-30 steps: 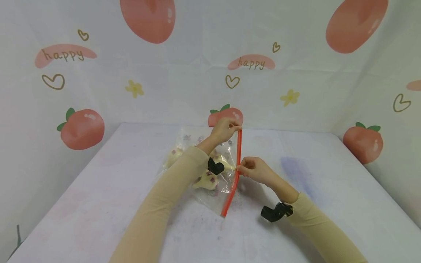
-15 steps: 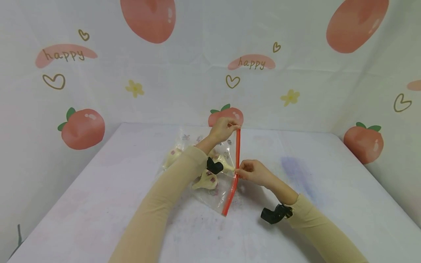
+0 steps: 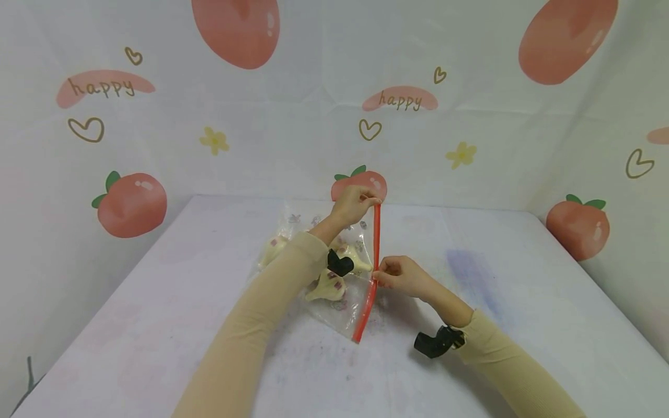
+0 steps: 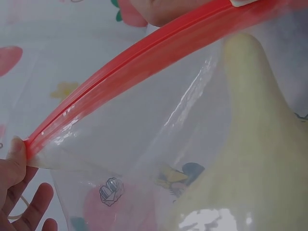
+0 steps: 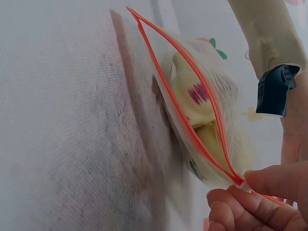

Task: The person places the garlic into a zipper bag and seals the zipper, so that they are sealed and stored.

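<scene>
A clear zip bag [image 3: 340, 319] with a red zip strip [image 3: 377, 232] lies on the table, several pale garlic bulbs [image 3: 328, 288] inside it. My left hand [image 3: 353, 206] pinches the strip's far end between thumb and finger. Partway along the strip, my right hand [image 3: 405, 274] pinches a small whitish slider [image 5: 246, 186]. In the right wrist view, the bag's mouth gapes between the slider and the near corner, showing a bulb with a purple patch [image 5: 198, 93]. Toward the left hand, the strip runs as one line. My left forearm covers part of the bag.
The white table [image 3: 172, 325] backs onto a cloth [image 3: 292, 128] printed with peaches, hearts and flowers. Black wrist cameras sit at my left wrist [image 3: 340, 263] and right wrist [image 3: 436, 341].
My right hand has slid a little way along the red strip toward me, with the slider. My left hand stays at the far end, shifting very slightly left with the strip.
</scene>
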`<act>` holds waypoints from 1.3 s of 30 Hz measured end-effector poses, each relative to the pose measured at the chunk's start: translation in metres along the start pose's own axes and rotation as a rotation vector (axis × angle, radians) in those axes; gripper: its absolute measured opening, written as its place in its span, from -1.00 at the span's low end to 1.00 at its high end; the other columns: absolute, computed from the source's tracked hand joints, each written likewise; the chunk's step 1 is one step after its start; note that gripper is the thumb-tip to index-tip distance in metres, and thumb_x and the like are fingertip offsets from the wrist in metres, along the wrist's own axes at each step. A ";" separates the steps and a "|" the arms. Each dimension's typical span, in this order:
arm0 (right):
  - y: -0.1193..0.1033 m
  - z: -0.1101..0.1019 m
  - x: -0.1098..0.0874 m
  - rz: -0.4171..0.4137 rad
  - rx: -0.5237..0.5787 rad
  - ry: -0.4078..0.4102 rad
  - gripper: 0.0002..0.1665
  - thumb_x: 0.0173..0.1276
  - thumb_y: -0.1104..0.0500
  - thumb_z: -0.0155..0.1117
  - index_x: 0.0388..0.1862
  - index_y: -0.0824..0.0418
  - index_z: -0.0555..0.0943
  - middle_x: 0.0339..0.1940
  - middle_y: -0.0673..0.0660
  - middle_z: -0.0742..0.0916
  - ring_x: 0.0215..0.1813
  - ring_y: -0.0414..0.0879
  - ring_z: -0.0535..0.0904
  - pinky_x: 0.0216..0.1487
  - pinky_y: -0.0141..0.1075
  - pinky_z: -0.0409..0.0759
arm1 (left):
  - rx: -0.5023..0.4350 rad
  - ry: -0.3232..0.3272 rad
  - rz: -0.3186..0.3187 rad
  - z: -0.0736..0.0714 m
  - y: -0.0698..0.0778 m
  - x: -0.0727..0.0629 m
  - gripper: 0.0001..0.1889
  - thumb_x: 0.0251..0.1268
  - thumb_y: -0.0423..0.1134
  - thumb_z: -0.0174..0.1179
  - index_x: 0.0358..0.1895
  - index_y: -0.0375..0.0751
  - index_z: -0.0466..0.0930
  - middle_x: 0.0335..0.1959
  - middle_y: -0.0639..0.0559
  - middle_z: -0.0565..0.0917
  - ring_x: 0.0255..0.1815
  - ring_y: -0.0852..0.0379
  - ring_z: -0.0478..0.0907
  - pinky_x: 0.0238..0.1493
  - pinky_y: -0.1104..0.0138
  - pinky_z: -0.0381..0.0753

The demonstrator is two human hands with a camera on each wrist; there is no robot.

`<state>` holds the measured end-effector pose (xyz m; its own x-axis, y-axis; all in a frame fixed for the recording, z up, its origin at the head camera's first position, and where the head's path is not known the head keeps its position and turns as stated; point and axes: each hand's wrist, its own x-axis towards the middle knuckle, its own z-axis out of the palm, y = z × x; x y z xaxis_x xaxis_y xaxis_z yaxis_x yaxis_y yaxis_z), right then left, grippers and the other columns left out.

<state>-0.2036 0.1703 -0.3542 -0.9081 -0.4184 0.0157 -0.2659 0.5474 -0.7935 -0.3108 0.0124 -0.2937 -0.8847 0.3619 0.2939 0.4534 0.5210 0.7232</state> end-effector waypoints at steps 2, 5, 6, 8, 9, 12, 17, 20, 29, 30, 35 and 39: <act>0.000 0.000 0.000 -0.001 0.001 -0.007 -0.78 0.28 0.22 0.22 -0.49 0.37 0.54 -0.55 0.26 0.68 -0.50 -0.19 0.48 -0.44 -0.39 0.46 | -0.007 0.002 -0.004 -0.001 0.000 0.000 -0.82 0.32 -0.22 0.13 -0.19 -0.21 0.68 -0.17 -0.06 0.71 -0.03 0.01 0.59 0.01 0.21 0.55; 0.000 0.001 0.000 -0.003 -0.005 -0.024 -0.78 0.28 0.21 0.22 -0.48 0.36 0.54 -0.52 0.30 0.68 -0.48 -0.20 0.48 -0.42 -0.38 0.47 | -0.021 0.004 -0.015 -0.002 -0.001 0.000 -0.81 0.32 -0.22 0.13 -0.17 -0.23 0.68 -0.16 -0.06 0.71 -0.02 0.00 0.58 0.02 0.20 0.54; 0.000 0.001 0.001 -0.004 -0.007 -0.031 -0.78 0.28 0.21 0.22 -0.48 0.36 0.54 -0.52 0.29 0.67 -0.48 -0.20 0.48 -0.41 -0.37 0.48 | -0.026 0.005 -0.018 -0.002 -0.002 0.000 -0.80 0.32 -0.22 0.13 -0.17 -0.24 0.67 -0.16 -0.06 0.70 -0.02 0.00 0.57 0.03 0.20 0.54; 0.000 0.002 0.001 -0.003 -0.006 -0.044 -0.78 0.28 0.21 0.22 -0.47 0.36 0.54 -0.52 0.27 0.68 -0.47 -0.20 0.48 -0.39 -0.36 0.49 | -0.033 0.008 -0.023 -0.003 -0.002 0.000 -0.79 0.32 -0.22 0.13 -0.15 -0.25 0.67 -0.15 -0.07 0.70 -0.02 0.00 0.56 0.04 0.19 0.54; 0.000 0.003 0.000 -0.002 -0.007 -0.051 -0.79 0.28 0.22 0.22 -0.47 0.36 0.54 -0.52 0.26 0.67 -0.46 -0.20 0.48 -0.38 -0.35 0.49 | -0.032 0.010 -0.026 -0.004 -0.003 0.000 -0.78 0.32 -0.21 0.13 -0.15 -0.25 0.67 -0.15 -0.06 0.70 -0.01 0.00 0.56 0.04 0.19 0.54; 0.000 0.004 0.000 0.002 -0.009 -0.074 -0.78 0.28 0.21 0.22 -0.46 0.36 0.54 -0.55 0.21 0.65 -0.46 -0.20 0.46 -0.38 -0.35 0.47 | -0.026 0.013 -0.032 -0.005 -0.003 0.000 -0.78 0.32 -0.19 0.13 -0.14 -0.24 0.67 -0.14 -0.06 0.69 0.00 0.01 0.56 0.05 0.19 0.54; -0.002 0.006 -0.002 0.004 -0.023 -0.106 -0.77 0.28 0.19 0.22 -0.46 0.36 0.54 -0.58 0.17 0.62 -0.48 -0.19 0.43 -0.42 -0.37 0.43 | -0.020 0.028 -0.030 -0.005 -0.005 0.001 -0.80 0.32 -0.21 0.13 -0.16 -0.23 0.67 -0.15 -0.06 0.70 -0.01 0.00 0.57 0.03 0.20 0.54; -0.003 0.008 -0.003 -0.004 -0.028 -0.117 -0.76 0.28 0.19 0.22 -0.48 0.36 0.53 -0.60 0.16 0.62 -0.49 -0.20 0.42 -0.45 -0.38 0.41 | -0.017 0.038 -0.023 -0.006 -0.005 0.002 -0.80 0.32 -0.22 0.13 -0.16 -0.24 0.67 -0.15 -0.08 0.70 -0.02 0.00 0.57 0.02 0.21 0.55; -0.002 0.014 -0.005 -0.010 -0.019 -0.152 -0.73 0.28 0.17 0.22 -0.51 0.35 0.51 -0.64 0.03 0.57 -0.53 -0.26 0.41 -0.49 -0.40 0.41 | 0.033 0.064 -0.025 -0.009 -0.009 0.003 -0.79 0.32 -0.18 0.13 -0.16 -0.21 0.68 -0.14 -0.06 0.70 -0.03 0.02 0.58 0.04 0.21 0.54; -0.003 0.014 -0.005 -0.003 -0.017 -0.157 -0.73 0.28 0.17 0.22 -0.52 0.35 0.51 -0.63 0.02 0.57 -0.53 -0.26 0.41 -0.49 -0.40 0.41 | 0.036 0.069 -0.025 -0.010 -0.009 0.003 -0.79 0.31 -0.19 0.14 -0.16 -0.22 0.68 -0.14 -0.06 0.70 -0.04 0.01 0.58 0.03 0.22 0.55; -0.004 0.016 -0.006 -0.009 -0.002 -0.176 -0.73 0.28 0.18 0.22 -0.51 0.36 0.52 -0.63 0.06 0.58 -0.53 -0.26 0.41 -0.49 -0.41 0.40 | 0.040 0.086 -0.026 -0.011 -0.009 0.004 -0.79 0.32 -0.21 0.13 -0.16 -0.23 0.68 -0.13 -0.07 0.70 -0.03 0.01 0.58 0.04 0.21 0.54; -0.003 0.016 -0.006 -0.034 0.007 -0.189 -0.73 0.29 0.19 0.22 -0.52 0.37 0.52 -0.63 0.08 0.60 -0.54 -0.27 0.43 -0.50 -0.42 0.41 | 0.035 0.086 -0.041 -0.014 -0.007 0.003 -0.78 0.34 -0.19 0.11 -0.13 -0.22 0.66 -0.10 -0.08 0.69 0.02 0.00 0.56 0.08 0.19 0.53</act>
<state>-0.1921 0.1591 -0.3617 -0.8217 -0.5654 -0.0715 -0.2925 0.5260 -0.7986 -0.3186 -0.0010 -0.2895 -0.9081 0.2723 0.3182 0.4185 0.5610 0.7143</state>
